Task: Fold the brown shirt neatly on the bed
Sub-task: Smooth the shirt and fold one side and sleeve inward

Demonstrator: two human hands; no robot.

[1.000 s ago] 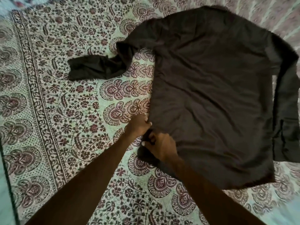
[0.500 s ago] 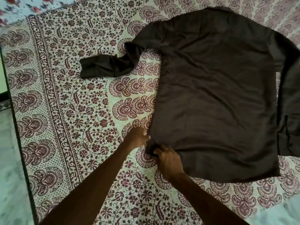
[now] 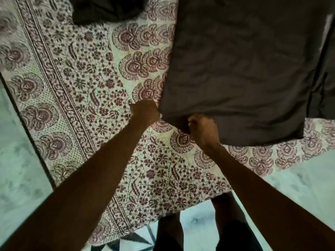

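**The Shirt Is Flat, But Not Folded Yet**

The brown shirt (image 3: 241, 66) is spread out flat on the bed (image 3: 76, 98). It fills the upper right of the frame, and its body is seen lying in one layer with only small wrinkles. One sleeve (image 3: 105, 9) is seen bunched at the top left of the frame, away from the body. The other sleeve (image 3: 324, 84) is laid along the right edge of the frame.

The bottom left corner of the shirt is held near the middle of the frame. The left hand (image 3: 145, 113) is closed at the corner, touching the side edge of the cloth. The right hand (image 3: 203, 129) is curled into a closed grip on the bottom hem, just beside the left hand. Some cloth seems to be pinched in both hands, but the fingertips are hidden, so the left grip cannot be told for sure.

No fold is seen yet. The job looks to be only at its start: the shirt has been laid out, and the corner is being straightened or made ready for lifting. The sleeves are yet to be brought in, the sides are yet to be turned over, and the shirt is yet to be folded in half. Most of the work is judged to be left.
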